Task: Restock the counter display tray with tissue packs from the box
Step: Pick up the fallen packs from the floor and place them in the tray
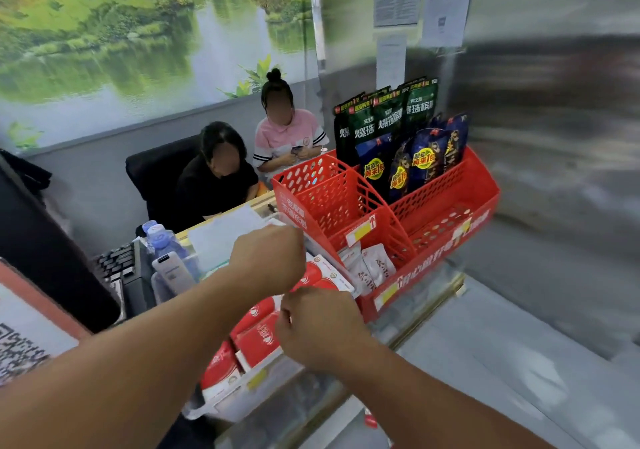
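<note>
The left hand (268, 258) is hovering fisted over the clear display tray (239, 402); whether it is gripping anything, I cannot tell. The red-and-white tissue packs (258, 336) are standing crowded there, so one could topple off the table edge. The right hand (317, 327) is curling closed, apparently pinching a pack.

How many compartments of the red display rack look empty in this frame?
2: the rear-left compartment and the front-right compartment of the red rack. Their floors are only partly visible, so small items could be hidden.
</note>
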{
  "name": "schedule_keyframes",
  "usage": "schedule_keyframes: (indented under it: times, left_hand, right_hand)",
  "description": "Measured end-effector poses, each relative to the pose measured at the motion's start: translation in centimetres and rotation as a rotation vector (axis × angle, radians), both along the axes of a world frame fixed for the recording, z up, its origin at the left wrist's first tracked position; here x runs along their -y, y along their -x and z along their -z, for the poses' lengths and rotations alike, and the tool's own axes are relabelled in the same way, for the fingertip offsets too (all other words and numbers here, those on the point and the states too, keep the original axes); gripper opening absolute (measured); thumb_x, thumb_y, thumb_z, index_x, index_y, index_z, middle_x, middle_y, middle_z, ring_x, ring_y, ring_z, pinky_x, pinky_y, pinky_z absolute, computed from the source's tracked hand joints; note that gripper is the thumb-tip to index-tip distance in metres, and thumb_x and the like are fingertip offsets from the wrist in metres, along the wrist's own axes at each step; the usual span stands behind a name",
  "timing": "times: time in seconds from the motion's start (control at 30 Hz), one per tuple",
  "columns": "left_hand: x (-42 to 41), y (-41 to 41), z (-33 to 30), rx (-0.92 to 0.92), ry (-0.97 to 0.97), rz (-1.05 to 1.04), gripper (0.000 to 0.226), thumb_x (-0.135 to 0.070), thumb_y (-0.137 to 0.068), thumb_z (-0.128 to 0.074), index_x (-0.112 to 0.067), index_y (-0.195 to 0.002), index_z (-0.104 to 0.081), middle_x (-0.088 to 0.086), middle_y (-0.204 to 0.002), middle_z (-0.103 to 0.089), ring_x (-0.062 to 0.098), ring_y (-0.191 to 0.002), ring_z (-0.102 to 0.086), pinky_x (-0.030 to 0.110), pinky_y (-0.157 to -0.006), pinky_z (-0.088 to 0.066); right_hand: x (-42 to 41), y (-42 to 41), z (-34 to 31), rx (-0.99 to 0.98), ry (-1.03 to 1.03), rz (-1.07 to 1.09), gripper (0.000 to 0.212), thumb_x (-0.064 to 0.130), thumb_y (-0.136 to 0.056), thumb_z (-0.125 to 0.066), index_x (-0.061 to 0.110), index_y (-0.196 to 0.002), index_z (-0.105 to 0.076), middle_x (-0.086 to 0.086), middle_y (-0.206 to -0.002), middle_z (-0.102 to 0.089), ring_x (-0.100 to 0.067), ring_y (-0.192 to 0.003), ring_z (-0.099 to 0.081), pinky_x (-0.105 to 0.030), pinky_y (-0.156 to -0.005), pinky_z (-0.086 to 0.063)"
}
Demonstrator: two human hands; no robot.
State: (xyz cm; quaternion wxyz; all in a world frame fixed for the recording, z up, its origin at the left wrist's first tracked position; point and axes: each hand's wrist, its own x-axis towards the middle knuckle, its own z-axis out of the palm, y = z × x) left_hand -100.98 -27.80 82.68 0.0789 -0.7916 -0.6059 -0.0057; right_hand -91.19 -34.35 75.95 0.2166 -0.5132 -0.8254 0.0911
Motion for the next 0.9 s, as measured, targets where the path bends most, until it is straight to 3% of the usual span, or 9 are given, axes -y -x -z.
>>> schedule_keyframes:
  times: [0.13, 0.23, 0.33, 0.4, 0.5, 0.6, 0.77, 0.9]
  left_hand:
    - [1.1, -5.5, 1.4, 0.065, 0.029, 0.188, 0.013, -0.023, -0.085, -0.049, -0.022, -0.083, -0.061, -0.001, -0.078, -0.063, 0.021, -0.069, -0.057, 0.033, -0.059, -0.049]
    - [2.0, -10.0, 3.8, 0.110, 0.085, 0.335, 0.011, -0.021, -0.086, -0.051, -0.019, -0.084, -0.062, 0.003, -0.081, -0.064, 0.024, -0.072, -0.057, 0.033, -0.061, -0.049]
    - [3.3, -14.6, 7.7, 0.137, 0.125, 0.445, 0.012, -0.023, -0.087, -0.050, -0.020, -0.089, -0.061, 0.004, -0.089, -0.067, 0.027, -0.082, -0.061, 0.031, -0.064, -0.045]
    - [4.0, -17.3, 11.5, 0.151, 0.224, 0.466, 0.013, -0.025, -0.090, -0.047, -0.022, -0.092, -0.059, 0.003, -0.094, -0.067, 0.027, -0.086, -0.063, 0.033, -0.067, -0.047]
    - [4.7, -20.4, 19.4, 0.067, 0.400, 0.476, 0.020, -0.020, -0.091, -0.048, -0.022, -0.108, -0.059, 0.005, -0.101, -0.066, 0.027, -0.088, -0.063, 0.036, -0.072, -0.051]
    - [4.8, -21.1, 28.6, 0.001, 0.502, 0.485, 0.022, -0.015, -0.090, -0.051, -0.018, -0.111, -0.058, 0.006, -0.103, -0.066, 0.025, -0.087, -0.062, 0.032, -0.073, -0.051]
    - [3.0, -20.0, 48.2, -0.148, 0.677, 0.447, 0.023, -0.024, -0.091, -0.054, -0.014, -0.113, -0.052, 0.004, -0.103, -0.061, 0.023, -0.091, -0.059, 0.027, -0.066, -0.036]
    - [0.1, -17.5, 63.4, -0.246, 0.655, 0.427, 0.028, -0.026, -0.091, -0.052, -0.014, -0.115, -0.049, 0.006, -0.108, -0.055, 0.027, -0.098, -0.058, 0.033, -0.076, -0.045]
  right_hand:
    - [0.0, -5.6, 1.5, 0.027, 0.023, 0.180, 0.028, 0.035, -0.094, -0.045, 0.018, -0.072, -0.050, 0.001, -0.070, -0.048, -0.026, -0.065, -0.053, -0.031, -0.060, -0.031]
    - [0.3, -10.5, 4.1, 0.001, 0.113, 0.329, 0.025, 0.037, -0.092, -0.051, 0.018, -0.076, -0.053, 0.004, -0.071, -0.053, -0.026, -0.073, -0.063, -0.029, -0.059, -0.036]
    - [1.5, -15.4, 8.1, 0.027, 0.182, 0.472, 0.023, 0.038, -0.093, -0.049, 0.022, -0.094, -0.065, 0.002, -0.088, -0.066, -0.026, -0.085, -0.068, -0.031, -0.067, -0.044]
    - [2.6, -18.4, 11.7, 0.047, 0.287, 0.568, 0.019, 0.031, -0.092, -0.046, 0.023, -0.084, -0.061, 0.003, -0.080, -0.060, -0.026, -0.078, -0.065, -0.030, -0.064, -0.043]
    - [4.4, -21.9, 18.4, 0.029, 0.399, 0.726, 0.019, 0.027, -0.088, -0.047, 0.023, -0.069, -0.049, 0.006, -0.069, -0.049, -0.023, -0.068, -0.055, -0.028, -0.058, -0.033]
    - [6.3, -23.8, 26.1, 0.019, 0.469, 0.813, 0.020, 0.031, -0.093, -0.046, 0.021, -0.082, -0.060, 0.004, -0.077, -0.059, -0.020, -0.069, -0.058, -0.028, -0.056, -0.031]
    - [7.4, -24.4, 43.9, -0.042, 0.630, 0.916, 0.021, 0.030, -0.092, -0.047, 0.022, -0.096, -0.065, 0.002, -0.093, -0.065, -0.025, -0.081, -0.063, -0.030, -0.067, -0.040]
    - [6.9, -23.0, 58.2, -0.080, 0.714, 0.930, 0.025, 0.035, -0.095, -0.045, 0.024, -0.108, -0.064, 0.001, -0.103, -0.065, -0.026, -0.090, -0.064, -0.032, -0.074, -0.043]
